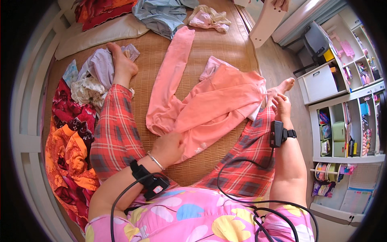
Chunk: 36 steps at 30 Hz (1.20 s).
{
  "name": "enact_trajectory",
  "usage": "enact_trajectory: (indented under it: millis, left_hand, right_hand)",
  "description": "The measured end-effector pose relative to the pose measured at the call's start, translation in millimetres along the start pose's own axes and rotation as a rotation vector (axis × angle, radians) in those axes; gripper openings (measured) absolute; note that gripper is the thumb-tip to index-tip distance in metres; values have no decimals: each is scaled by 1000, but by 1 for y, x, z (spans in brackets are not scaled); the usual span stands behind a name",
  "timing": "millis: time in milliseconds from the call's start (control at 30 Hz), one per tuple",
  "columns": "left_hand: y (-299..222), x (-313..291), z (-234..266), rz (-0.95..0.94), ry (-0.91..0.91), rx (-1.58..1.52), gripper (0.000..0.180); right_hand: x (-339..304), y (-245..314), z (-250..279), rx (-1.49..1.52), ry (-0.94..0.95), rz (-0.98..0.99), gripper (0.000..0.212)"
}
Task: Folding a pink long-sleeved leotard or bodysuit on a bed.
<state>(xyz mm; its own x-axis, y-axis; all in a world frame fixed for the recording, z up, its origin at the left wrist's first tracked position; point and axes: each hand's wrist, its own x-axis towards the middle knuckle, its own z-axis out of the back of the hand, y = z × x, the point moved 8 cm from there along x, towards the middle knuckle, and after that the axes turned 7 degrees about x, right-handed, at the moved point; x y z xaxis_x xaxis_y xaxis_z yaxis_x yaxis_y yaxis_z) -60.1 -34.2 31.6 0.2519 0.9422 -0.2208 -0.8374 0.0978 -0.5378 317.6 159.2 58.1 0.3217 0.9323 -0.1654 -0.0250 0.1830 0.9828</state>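
Observation:
A coral-pink sweatshirt (pixel 217 103) lies partly folded on the woven mat between my legs. One long sleeve (pixel 171 70) stretches away toward the far side, and a small pale print shows at the near edge. My left hand (pixel 169 146) is closed at that near edge, its fingertips partly hidden against the cloth. To the right, my right hand (pixel 283 105) has its fingers curled together by the sweatshirt's right end, just in front of my right foot (pixel 281 86). What those fingers pinch, if anything, is too small to make out. A paler pink cloth (pixel 211 67) pokes out behind the sweatshirt.
Red and orange patterned bedding (pixel 70 153) and crumpled pale clothes (pixel 94 72) lie at left. Blue cloth (pixel 159 16) and a cream-pink garment (pixel 209 19) sit at the far end. Black cables (pixel 225 193) run from both wrists. Shelves (pixel 346 129) stand right.

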Motion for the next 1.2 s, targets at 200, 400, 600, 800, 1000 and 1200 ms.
enact_trajectory:
  millis: [200,400,600,800,1000,1200]
  left_hand:
    - [29,7,22,56,-366,106,25]
    - [33,14,10,63,-386,214,31]
    - [33,13,20,114,-303,155,24]
    - [-23,-4,12,-244,-109,148,17]
    - [-10,-3,-32,-208,372,147,25]
    - [25,39,14,-60,46,-21,19]
  right_hand:
    - [-14,-35,-26,-40,135,-251,19]
    - [-29,-72,-55,-196,107,-540,21]
    - [3,-43,-70,-140,109,-99,12]
    - [7,-47,-38,-100,68,-159,11]
    - [-12,-10,-25,-505,-292,235,35]
    - [-66,38,-115,-785,128,739,26]
